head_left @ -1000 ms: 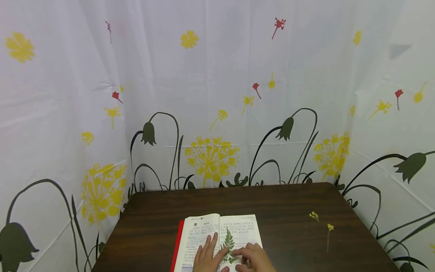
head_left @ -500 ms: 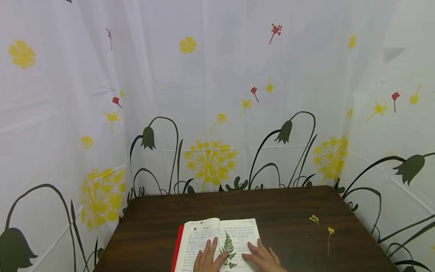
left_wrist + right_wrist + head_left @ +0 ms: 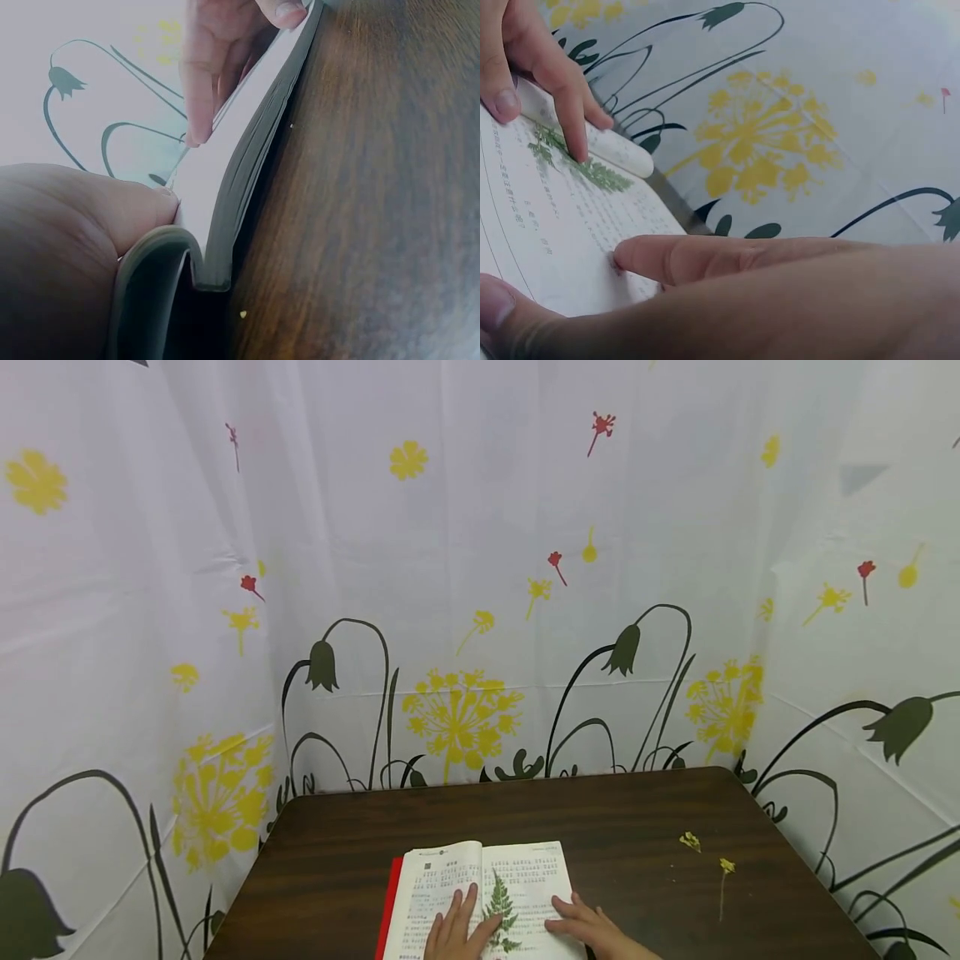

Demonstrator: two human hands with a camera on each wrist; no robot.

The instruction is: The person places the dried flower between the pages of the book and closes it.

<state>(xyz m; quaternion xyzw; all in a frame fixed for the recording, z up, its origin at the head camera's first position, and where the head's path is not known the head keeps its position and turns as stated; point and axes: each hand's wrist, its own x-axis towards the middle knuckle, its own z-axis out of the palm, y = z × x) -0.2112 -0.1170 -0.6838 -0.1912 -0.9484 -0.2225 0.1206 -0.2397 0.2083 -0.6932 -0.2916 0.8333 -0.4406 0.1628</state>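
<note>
An open book with a red cover lies on the table's near side. Along the inner part of its right page lies a green fern leaf. My left hand rests on the left page with fingers spread, its thumb reaching over the gutter onto the fern. In the right wrist view, fingers of that hand touch the fern. My right hand touches the right page near its outer edge, fingers extended. Its thumb also lies on the page, apart from the fern.
Right of the book, a small yellow dried flower and another yellow flower on a thin stem lie on the dark wooden table. A white curtain with printed flowers hangs behind the table.
My right hand has drawn back from the fern to the right, towards the page's outer edge, its fingers straightening. My left hand stays on the book. The head view has tilted slightly.
</note>
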